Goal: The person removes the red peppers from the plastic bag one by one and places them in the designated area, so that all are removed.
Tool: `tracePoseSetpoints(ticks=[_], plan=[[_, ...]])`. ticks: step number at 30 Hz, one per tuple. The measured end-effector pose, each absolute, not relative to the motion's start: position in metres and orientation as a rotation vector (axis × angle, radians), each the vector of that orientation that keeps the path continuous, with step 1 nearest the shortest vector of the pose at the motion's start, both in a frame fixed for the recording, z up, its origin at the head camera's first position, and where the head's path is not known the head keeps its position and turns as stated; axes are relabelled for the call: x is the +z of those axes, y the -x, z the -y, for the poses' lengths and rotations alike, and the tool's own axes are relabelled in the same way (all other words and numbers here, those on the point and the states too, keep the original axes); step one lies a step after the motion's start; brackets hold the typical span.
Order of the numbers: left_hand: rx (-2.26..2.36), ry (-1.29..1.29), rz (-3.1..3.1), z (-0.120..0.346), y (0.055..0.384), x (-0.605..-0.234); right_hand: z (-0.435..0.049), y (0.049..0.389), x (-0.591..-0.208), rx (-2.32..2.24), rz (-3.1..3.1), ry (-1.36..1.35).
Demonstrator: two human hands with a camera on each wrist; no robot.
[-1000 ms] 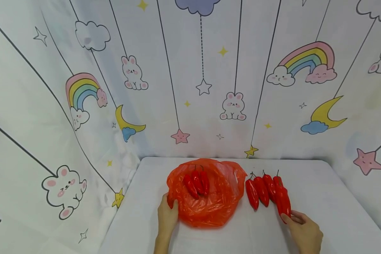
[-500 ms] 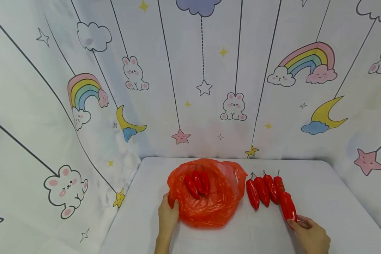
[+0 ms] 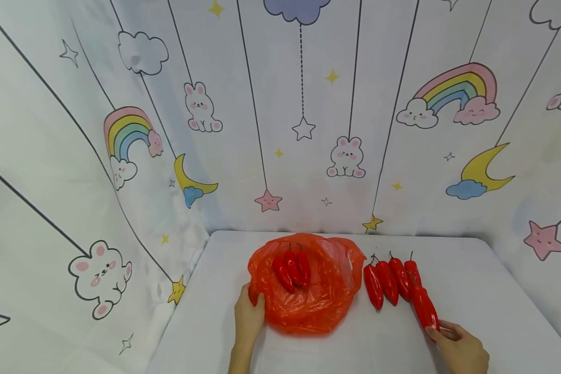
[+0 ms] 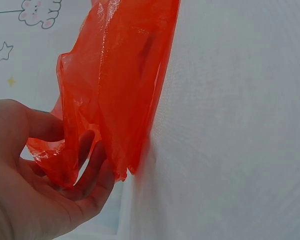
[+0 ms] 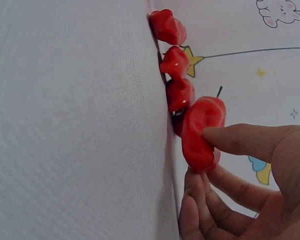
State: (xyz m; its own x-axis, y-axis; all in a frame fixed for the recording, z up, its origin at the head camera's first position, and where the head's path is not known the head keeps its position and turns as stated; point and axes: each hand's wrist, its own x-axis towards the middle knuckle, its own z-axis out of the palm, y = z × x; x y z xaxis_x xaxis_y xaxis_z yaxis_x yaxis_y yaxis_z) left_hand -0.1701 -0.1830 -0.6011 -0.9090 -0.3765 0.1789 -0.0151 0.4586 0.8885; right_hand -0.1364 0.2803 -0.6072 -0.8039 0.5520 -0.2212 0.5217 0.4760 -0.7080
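Note:
A thin red plastic bag [image 3: 318,306] lies spread on the white table with several red chili peppers [image 3: 292,270] on it. My left hand [image 3: 249,314] grips its left edge; in the left wrist view the thumb and fingers of the left hand [image 4: 50,170] curl round a fold of the bag [image 4: 125,90]. My right hand [image 3: 460,345] pinches a glossy red chili pepper [image 3: 424,309] by its lower end, stem pointing away. That pepper [image 5: 202,132] sits between thumb and fingertips in the right wrist view. Its stem end overlaps the rightmost pepper [image 3: 412,271] of a row.
Several more red chili peppers [image 3: 388,283] lie side by side right of the bag, stems toward the back. The white table [image 3: 346,350] reaches back to a hanging white cloth [image 3: 234,156] printed with rabbits, stars, moons and rainbows.
My right hand has drawn the pepper slightly to the right and toward me, uncovering more of the rightmost pepper in the row. My left hand keeps its grip on the bag.

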Motion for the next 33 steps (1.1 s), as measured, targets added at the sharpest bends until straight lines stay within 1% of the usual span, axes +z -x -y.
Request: tracePoseSetpoints(ticks=[18,29,33], plan=[[-1.394,-0.316,2.352,0.183,0.173,-0.602,-0.279,0.139,-0.612,1.264,2.684,1.002],[-1.395,-0.324,2.365,0.183,0.174,-0.603,-0.269,0.142,-0.596,1.246,2.648,1.062],[-1.391,-0.328,2.364,0.183,0.172,-0.602,-0.26,0.143,-0.592,1.277,2.61,1.002]])
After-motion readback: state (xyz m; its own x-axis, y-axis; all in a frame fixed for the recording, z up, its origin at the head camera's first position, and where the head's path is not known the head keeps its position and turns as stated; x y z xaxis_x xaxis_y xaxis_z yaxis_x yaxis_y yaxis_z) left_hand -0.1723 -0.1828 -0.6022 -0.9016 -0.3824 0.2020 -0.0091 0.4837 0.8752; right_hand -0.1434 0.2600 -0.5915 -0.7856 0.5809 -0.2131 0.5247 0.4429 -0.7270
